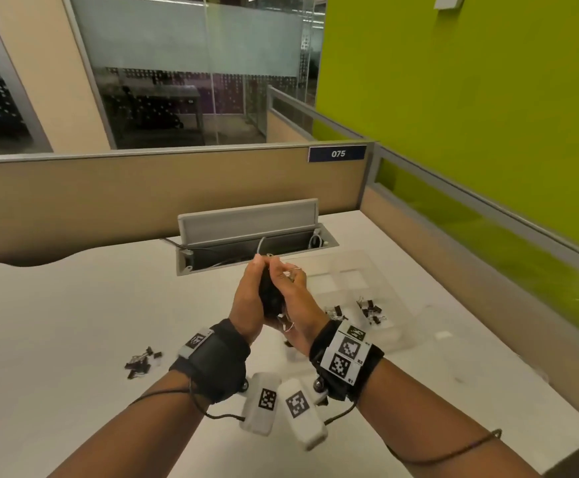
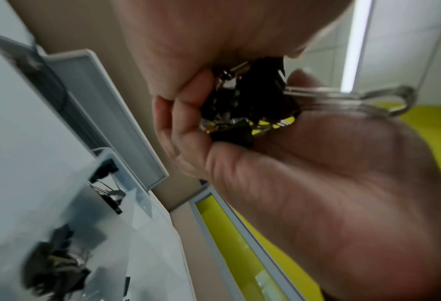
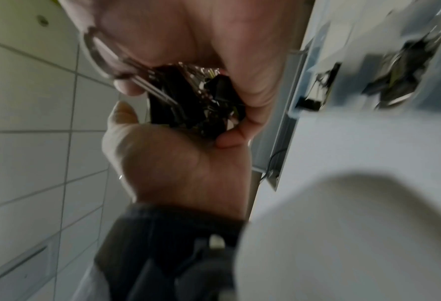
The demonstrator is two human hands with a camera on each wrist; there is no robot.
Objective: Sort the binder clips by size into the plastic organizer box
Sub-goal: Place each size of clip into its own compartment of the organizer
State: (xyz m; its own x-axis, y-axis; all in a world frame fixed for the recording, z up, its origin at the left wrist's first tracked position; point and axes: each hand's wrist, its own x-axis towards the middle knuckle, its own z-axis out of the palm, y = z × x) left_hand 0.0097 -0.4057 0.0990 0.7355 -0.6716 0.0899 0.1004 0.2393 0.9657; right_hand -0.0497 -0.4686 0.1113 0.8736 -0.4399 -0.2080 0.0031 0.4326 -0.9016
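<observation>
Both hands are cupped together above the desk around a bunch of black binder clips (image 1: 270, 298) with silver wire handles. My left hand (image 1: 248, 298) curls round the bunch from the left and my right hand (image 1: 291, 291) from the right. In the left wrist view the clips (image 2: 245, 101) sit between the two palms, with one wire handle sticking out. The right wrist view shows the same clips (image 3: 196, 97). The clear organizer box (image 1: 357, 270) lies just right of the hands and holds sorted clips (image 1: 370, 310) in its near compartments. Several small clips (image 1: 141, 360) lie loose on the desk at left.
An open grey cable hatch (image 1: 246, 219) with wires is sunk into the desk behind the hands. A beige partition (image 1: 143, 188) closes the back and a green wall (image 1: 471, 132) the right. The white desk (image 1: 74, 305) ends at its right edge past the box.
</observation>
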